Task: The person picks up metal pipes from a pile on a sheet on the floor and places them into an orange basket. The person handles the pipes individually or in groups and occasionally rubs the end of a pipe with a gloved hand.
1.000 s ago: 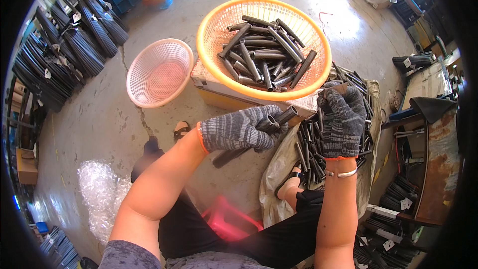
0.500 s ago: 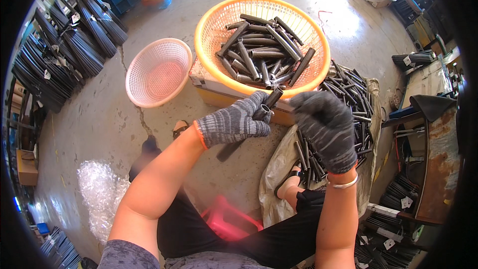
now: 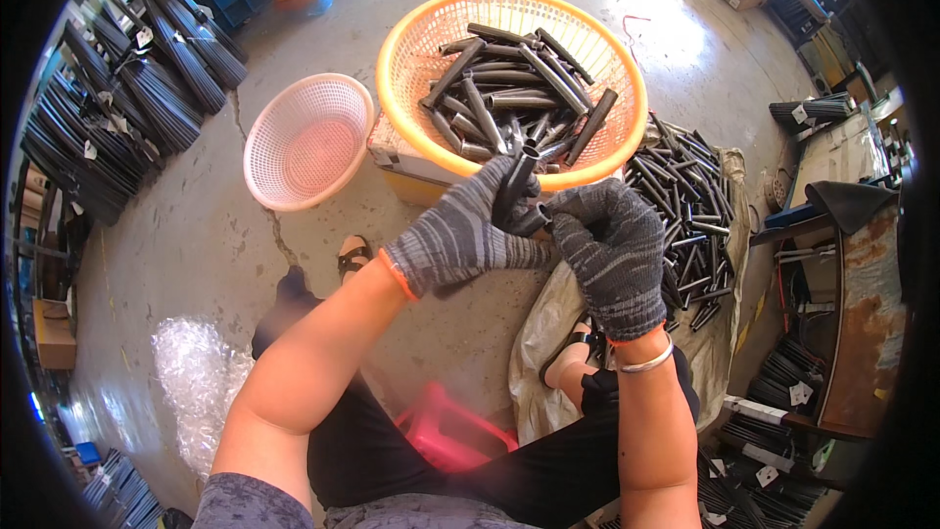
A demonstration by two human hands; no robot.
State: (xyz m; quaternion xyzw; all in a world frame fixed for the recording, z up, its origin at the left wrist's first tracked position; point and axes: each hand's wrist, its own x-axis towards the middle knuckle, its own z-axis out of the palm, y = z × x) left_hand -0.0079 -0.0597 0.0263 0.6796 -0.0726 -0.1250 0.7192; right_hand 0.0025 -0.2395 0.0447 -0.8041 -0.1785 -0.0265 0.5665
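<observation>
My left hand (image 3: 460, 235), in a grey striped knit glove, is closed around short black tubes. One tube (image 3: 517, 181) tilts up from between its thumb and fingers, showing a hollow end. A second tube (image 3: 532, 219) points toward my right hand (image 3: 615, 260). That hand wears a matching glove, and its thumb and fingertips are pinched together at this tube's end. Whatever lies between them is hidden. Just beyond both hands stands an orange-rimmed basket (image 3: 392, 69) with many similar tubes (image 3: 524, 88) lying crosswise inside.
The basket rests on a cardboard box (image 3: 403, 162). Left of it sits a pink basket (image 3: 311, 142). More tubes (image 3: 690, 235) are heaped on a sack (image 3: 548, 333) at right. Clear plastic (image 3: 201, 382) lies at left, and a pink stool (image 3: 446, 431) is between my legs.
My right hand has moved left and down to the tube's end, with its fingers now pinched there. My left hand has shifted slightly right and turned the tubes more upright.
</observation>
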